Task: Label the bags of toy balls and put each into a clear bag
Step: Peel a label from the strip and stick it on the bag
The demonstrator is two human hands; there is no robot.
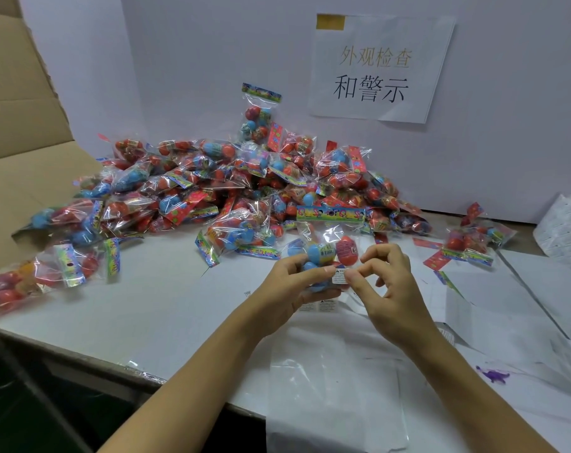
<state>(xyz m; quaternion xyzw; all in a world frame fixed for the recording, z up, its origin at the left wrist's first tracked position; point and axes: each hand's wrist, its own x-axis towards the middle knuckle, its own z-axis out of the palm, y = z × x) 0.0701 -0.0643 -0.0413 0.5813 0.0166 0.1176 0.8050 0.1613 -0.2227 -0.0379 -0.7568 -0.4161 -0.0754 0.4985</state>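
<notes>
My left hand [287, 282] grips a bag of toy balls [326, 243] upright above the table, its colourful header card at the top and blue and red balls inside. My right hand [380, 279] pinches a small white warning label [339, 276] against the lower front of that bag, thumb and forefinger together. A sheet of the same white labels [323, 305] lies on the table just below my hands. A flat clear bag [333, 387] lies on the table near the front edge, under my forearms.
A large pile of ball bags [238, 188] covers the back of the white table [166, 299]. Several more bags spill into a cardboard box [25, 178] at the left. A few bags [470, 243] lie at the right, beside white sheets [562, 230]. A paper sign [379, 67] hangs on the back wall.
</notes>
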